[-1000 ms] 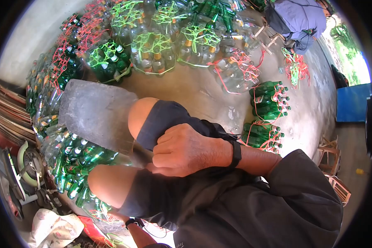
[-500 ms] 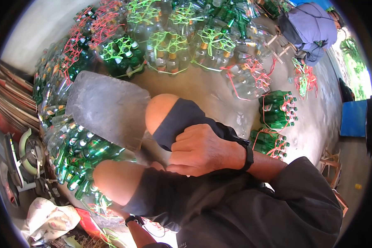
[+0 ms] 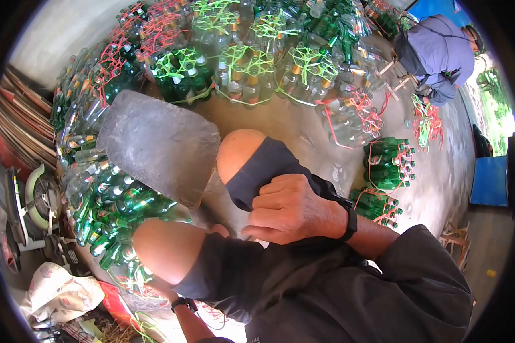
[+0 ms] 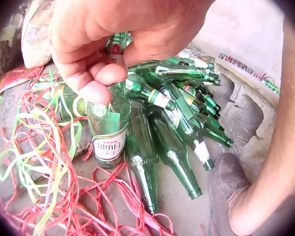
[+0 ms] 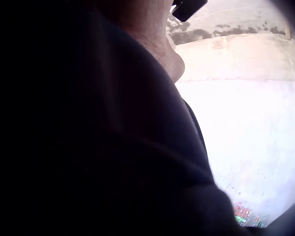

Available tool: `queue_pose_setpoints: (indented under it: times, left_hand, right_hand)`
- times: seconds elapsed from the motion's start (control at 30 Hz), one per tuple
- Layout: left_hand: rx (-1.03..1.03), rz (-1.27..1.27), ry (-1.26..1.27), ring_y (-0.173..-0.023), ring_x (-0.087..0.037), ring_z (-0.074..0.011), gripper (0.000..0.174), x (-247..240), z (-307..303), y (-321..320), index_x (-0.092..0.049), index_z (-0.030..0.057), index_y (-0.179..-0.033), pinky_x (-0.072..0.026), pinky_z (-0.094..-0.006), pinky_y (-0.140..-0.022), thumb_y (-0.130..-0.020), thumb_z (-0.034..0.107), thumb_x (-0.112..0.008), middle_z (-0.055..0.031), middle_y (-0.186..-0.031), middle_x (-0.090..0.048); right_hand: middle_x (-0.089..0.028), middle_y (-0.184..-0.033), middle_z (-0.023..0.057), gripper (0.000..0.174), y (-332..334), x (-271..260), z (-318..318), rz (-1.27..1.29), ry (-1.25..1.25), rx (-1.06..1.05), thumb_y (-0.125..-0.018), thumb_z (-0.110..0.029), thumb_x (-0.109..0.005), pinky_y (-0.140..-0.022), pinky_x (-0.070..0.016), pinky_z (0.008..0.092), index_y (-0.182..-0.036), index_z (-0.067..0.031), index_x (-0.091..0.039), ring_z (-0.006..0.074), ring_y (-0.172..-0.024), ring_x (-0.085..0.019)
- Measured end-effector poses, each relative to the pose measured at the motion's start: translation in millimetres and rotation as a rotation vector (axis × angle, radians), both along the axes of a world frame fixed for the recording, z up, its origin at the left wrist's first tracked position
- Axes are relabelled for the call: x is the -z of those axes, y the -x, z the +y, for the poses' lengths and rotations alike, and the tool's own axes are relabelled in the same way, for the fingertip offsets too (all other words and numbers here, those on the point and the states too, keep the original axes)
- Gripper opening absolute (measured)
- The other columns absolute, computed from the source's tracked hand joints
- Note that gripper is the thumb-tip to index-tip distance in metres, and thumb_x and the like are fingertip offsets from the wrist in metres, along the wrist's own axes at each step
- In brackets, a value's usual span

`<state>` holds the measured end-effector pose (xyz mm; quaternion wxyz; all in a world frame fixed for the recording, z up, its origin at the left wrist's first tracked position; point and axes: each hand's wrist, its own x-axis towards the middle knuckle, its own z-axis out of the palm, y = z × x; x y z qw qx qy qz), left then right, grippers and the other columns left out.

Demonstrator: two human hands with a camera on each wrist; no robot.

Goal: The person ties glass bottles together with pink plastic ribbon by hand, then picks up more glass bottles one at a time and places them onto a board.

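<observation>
In the left wrist view my left hand grips a green glass bottle near its neck. Its fingers curl in front, and the white label reads DRAFT. The bottle stands nearly upright beside a heap of green bottles. Pink and light-green plastic strips lie tangled next to it. Much of that hand is behind my knee in the head view. My right hand, curled into a fist, rests on the dark shorts at my thigh. Dark cloth fills most of the right wrist view.
Bundles of bottles tied with strips line the back. More tied green bottles lie at right. A grey slab is before my knees. Another person bends low at upper right. A cloth sack sits at lower left.
The head view has turned, so the knees, slab and right hand appear further right and bundles on the right lower. The right hand stays on the thigh.
</observation>
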<state>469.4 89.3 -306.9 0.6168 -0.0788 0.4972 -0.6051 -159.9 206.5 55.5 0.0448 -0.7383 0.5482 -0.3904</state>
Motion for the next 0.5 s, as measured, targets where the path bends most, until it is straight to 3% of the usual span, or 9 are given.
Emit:
queue_pose_setpoints:
  times: [0.33,0.5]
  left_hand:
    - [0.733,-1.409,-0.159,-0.097,-0.053,-0.0178,0.046,-71.6,2.8,82.0,-0.064,0.0189,-0.107,-0.038,-0.0459,-0.087,-0.098,0.061,-0.047,0.0019,-0.1,-0.055]
    - [0.824,-1.605,-0.193,-0.093,-0.058,-0.0217,0.057,-38.8,0.4,51.0,-0.064,0.0084,-0.11,-0.0437,-0.0466,-0.087,-0.103,0.058,-0.035,-0.0054,-0.102,-0.061]
  right_hand:
    - [-0.049,-0.064,-0.0014,0.031,0.7,-0.4,-0.2,-0.001,-0.007,0.003,-0.072,-0.02,-0.086,-0.052,-0.0388,0.0348,-0.068,-0.0142,-0.056,0.0199,-0.057,-0.053]
    - [-0.05,-0.065,-0.0019,0.03,0.0,0.3,-0.3,0.001,-0.012,0.01,-0.073,-0.02,-0.086,-0.052,-0.039,0.035,-0.069,-0.0147,-0.057,0.0195,-0.057,-0.053]
